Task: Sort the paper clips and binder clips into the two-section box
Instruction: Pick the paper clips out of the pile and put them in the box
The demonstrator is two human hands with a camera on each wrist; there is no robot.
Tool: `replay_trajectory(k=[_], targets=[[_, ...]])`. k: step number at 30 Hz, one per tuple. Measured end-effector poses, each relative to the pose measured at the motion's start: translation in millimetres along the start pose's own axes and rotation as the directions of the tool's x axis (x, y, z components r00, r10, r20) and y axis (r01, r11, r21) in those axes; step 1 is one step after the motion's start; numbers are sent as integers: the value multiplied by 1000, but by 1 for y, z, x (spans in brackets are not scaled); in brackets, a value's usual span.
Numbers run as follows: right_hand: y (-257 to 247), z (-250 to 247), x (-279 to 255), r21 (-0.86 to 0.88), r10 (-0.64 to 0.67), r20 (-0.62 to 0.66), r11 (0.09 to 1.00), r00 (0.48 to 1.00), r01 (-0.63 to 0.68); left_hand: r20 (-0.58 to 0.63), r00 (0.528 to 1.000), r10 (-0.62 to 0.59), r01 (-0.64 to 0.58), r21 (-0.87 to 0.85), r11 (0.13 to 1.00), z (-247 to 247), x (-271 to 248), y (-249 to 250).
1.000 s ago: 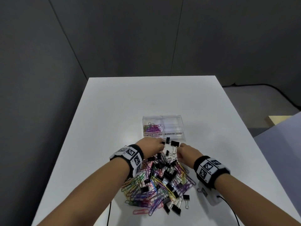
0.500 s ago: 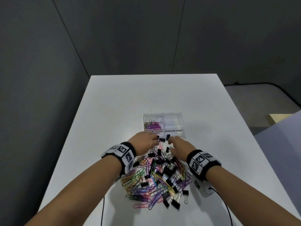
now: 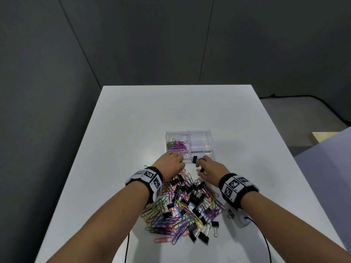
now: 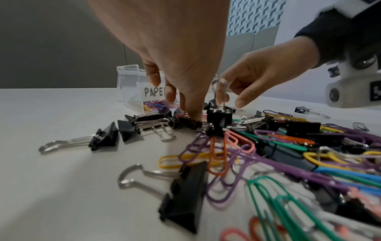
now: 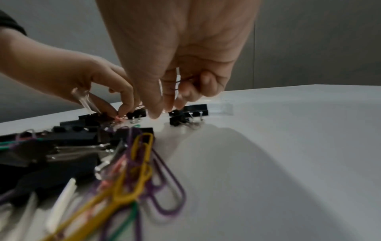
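A clear two-section box (image 3: 190, 134) stands mid-table. Its left section holds coloured paper clips (image 3: 175, 145); the right one, labelled BINDER CLIPS, looks empty. In front of it lies a mixed pile of paper clips and black binder clips (image 3: 182, 205). Both hands sit at the pile's far edge, just short of the box. My left hand (image 3: 180, 162) has curled fingers pinching down on a black binder clip (image 4: 188, 122). My right hand (image 3: 201, 164) curls thumb and forefinger at the upright wire handle (image 4: 221, 91) of another binder clip (image 3: 194, 159).
The white table (image 3: 133, 130) runs on beyond and beside the box. A black cable (image 3: 266, 242) and a small white device (image 3: 237, 217) lie under the right wrist. A few binder clips (image 5: 189, 112) lie loose ahead of the right fingers.
Both hands have slid forward from the pile toward the box front, and the binder clips between them have moved along with them.
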State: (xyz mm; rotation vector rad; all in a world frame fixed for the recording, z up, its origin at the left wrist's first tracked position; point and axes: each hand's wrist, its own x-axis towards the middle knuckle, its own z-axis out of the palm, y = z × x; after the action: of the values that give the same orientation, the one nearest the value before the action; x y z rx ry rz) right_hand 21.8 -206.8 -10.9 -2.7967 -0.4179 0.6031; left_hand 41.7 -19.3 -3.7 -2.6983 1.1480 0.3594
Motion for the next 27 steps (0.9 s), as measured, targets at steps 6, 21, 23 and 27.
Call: replay_trajectory(k=[6,21,23,27], targets=[[-29,5,10,-94,-20,66,995,998,26,-39,997,-67,61,-143,988,-5,-13,-6],[-47,14,7,-3,194,86,981,977,-194,152,950,-273,312,-513,800,32,-70,-1],[-45,11,6,52,193,83,979,978,-198,151,948,-281,319,-494,809,34,-69,1],[-36,3,3,176,215,-1,961,977,-212,150,948,-280,317,-442,839,33,-61,3]])
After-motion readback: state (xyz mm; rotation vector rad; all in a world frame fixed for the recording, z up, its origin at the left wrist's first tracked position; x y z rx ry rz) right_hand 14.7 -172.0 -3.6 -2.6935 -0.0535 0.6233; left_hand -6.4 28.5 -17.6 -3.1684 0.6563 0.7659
